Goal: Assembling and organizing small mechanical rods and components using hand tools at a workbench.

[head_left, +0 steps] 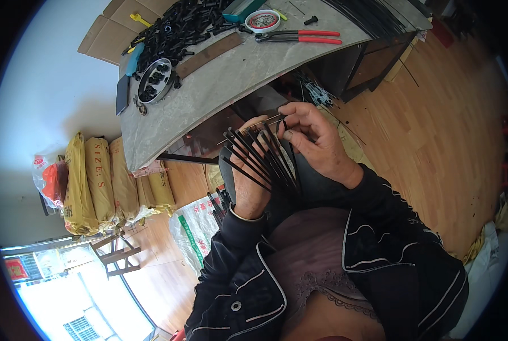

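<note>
The grey surface (225, 79) fills the picture toward twelve o'clock, with a heap of small black parts (177, 25) at its far end, a round metal tray (154, 80) at its ten o'clock edge and red-handled pliers (299, 37) toward one o'clock. Yellow sacks (97, 182) lean at nine o'clock. At centre, the left hand (248, 182) is closed round a fanned bundle of black rods (259, 156). The right hand (316, 142), at its two o'clock, pinches the tip of one rod between thumb and fingers.
</note>
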Demonstrator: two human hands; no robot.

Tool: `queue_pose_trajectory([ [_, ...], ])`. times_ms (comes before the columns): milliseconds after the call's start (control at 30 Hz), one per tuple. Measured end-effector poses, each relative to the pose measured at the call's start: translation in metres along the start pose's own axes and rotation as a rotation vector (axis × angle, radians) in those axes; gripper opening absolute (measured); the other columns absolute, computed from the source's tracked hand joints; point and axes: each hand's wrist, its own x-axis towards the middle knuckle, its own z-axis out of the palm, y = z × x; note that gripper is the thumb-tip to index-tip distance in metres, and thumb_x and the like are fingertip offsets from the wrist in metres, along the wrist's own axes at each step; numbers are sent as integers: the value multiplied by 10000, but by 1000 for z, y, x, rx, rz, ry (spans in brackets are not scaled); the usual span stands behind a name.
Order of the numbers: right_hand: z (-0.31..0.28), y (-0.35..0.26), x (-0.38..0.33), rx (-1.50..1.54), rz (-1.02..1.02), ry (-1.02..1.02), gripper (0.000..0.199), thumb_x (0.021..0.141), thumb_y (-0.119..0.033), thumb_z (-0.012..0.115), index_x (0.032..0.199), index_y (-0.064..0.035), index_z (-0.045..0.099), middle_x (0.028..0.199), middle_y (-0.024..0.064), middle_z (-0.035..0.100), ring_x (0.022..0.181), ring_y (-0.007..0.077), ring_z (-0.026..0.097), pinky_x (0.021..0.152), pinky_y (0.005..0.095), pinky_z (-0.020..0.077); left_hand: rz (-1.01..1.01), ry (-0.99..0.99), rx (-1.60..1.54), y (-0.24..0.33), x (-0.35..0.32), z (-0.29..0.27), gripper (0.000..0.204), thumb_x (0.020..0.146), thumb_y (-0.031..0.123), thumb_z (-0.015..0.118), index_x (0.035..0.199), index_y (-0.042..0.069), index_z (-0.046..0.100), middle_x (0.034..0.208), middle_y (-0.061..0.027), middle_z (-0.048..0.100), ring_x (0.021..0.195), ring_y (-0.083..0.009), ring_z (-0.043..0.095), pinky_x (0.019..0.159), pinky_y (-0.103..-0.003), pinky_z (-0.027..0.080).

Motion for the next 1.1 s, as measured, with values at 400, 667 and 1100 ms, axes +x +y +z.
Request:
queue_pose_trajectory([
  [400, 1, -1, 1, 3, -7, 11, 376, 912, 5, 555, 1268, -38, 439, 1035, 38, 594, 893, 68, 557, 739, 202, 454, -9, -9, 82, 2, 2, 5, 328, 916, 142, 588, 1222, 34, 533, 1004, -38, 592, 900, -131, 551, 812, -262, 450],
  [667, 12, -6, 2, 24, 151, 25, 402, 905, -18, 602, 1265, -39, 425, 984, 43, 622, 823, 67, 575, 676, 191, 467, -42, -52, 178, 11, -1, 8, 394, 941, 167, 550, 1301, 19, 491, 1180, -102, 575, 1072, -181, 556, 932, -289, 440],
  [1100, 12, -6, 2, -27, 140, 49, 380, 895, -13, 608, 1230, -30, 430, 1007, 70, 650, 843, 83, 597, 718, 216, 480, 179, -68, 587, -5, 5, -11, 354, 983, 224, 518, 1273, 21, 510, 1172, -102, 588, 1094, -181, 557, 960, -308, 444],
])
